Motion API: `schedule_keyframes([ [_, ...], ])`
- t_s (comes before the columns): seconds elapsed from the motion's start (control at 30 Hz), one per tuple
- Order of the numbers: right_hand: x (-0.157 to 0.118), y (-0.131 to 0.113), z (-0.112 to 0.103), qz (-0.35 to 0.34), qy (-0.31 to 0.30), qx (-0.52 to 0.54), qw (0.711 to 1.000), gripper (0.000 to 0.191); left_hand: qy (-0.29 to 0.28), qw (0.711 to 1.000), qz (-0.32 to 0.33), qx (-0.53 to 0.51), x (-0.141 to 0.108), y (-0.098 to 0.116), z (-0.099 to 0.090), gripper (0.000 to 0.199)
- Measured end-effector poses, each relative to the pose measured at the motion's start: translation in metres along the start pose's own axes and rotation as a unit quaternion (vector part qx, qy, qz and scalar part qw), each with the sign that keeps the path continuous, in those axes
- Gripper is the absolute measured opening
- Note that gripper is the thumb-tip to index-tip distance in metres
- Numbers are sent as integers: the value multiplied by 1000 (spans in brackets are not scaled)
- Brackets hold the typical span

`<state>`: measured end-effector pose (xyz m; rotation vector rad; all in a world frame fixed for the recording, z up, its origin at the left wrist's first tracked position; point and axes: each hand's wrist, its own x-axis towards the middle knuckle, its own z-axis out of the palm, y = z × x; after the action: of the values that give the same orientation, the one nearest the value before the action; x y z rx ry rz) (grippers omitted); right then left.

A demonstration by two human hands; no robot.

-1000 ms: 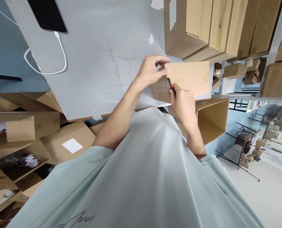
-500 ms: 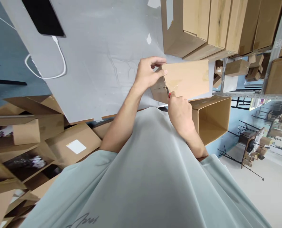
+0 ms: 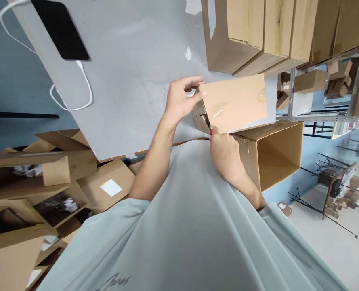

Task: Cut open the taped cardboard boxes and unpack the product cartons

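Note:
A closed cardboard box (image 3: 236, 101) lies on the grey table (image 3: 121, 81) near its front edge. My left hand (image 3: 182, 97) grips the box's far left corner, thumb on the top face and fingers curled behind. My right hand (image 3: 226, 151) is closed around a small red cutter (image 3: 211, 131), whose handle is mostly hidden in the fist. Its dark blade lies at the left edge of the box, where a gap shows along the seam.
Taped boxes (image 3: 246, 24) stand at the back right. An open empty carton (image 3: 279, 157) is at the right, below the table edge. A phone (image 3: 62, 30) with a white cable lies at the left; open cartons (image 3: 82, 165) are piled at lower left.
My right hand has drawn the cutter along the box's left edge toward my body, and the gap there is wider. The view has shifted slightly.

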<state>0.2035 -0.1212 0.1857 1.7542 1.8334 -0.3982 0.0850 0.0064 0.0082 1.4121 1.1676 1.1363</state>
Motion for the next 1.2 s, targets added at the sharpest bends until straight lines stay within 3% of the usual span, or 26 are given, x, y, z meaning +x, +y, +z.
schedule_keyframes([
  [0.13, -9, 11, -2, -5, -15, 23, 1000, 35, 5, 1000, -6, -11, -6, -3, -8, 56],
  [0.23, -15, 34, -5, -14, -4, 52, 999, 42, 14, 1000, -16, -8, -11, -1, -18, 63],
  [0.37, -4, 99, 4, 35, 78, 102, 991, 46, 31, 999, -28, 12, -19, 6, -19, 67],
  [0.5, 29, 177, 22, 78, 164, 157, 971, 45, 49, 997, -42, 47, -21, 16, -10, 71],
  [0.6, 55, 221, 32, 75, 191, 207, 957, 42, 76, 988, -48, 123, -18, 36, -2, 68],
  [0.67, 70, 240, 36, 60, 194, 238, 950, 42, 102, 974, -33, 201, -15, 57, 11, 62],
  [0.73, 82, 254, 36, 39, 188, 261, 946, 42, 110, 957, -6, 268, -10, 80, 38, 56],
  [0.83, 97, 269, 35, 0, 162, 275, 948, 45, 52, 944, 21, 325, 2, 107, 99, 48],
  [0.9, 106, 277, 33, -28, 145, 276, 950, 46, 10, 936, 30, 351, 12, 112, 139, 41],
  [0.97, 115, 284, 30, -57, 137, 277, 949, 47, -13, 929, 31, 368, 21, 110, 168, 34],
  [1.07, 127, 291, 24, -100, 122, 279, 947, 48, -29, 925, 29, 379, 26, 100, 185, 28],
  [1.2, 140, 294, 14, -134, 97, 270, 949, 50, -38, 915, 17, 401, 25, 96, 184, 26],
])
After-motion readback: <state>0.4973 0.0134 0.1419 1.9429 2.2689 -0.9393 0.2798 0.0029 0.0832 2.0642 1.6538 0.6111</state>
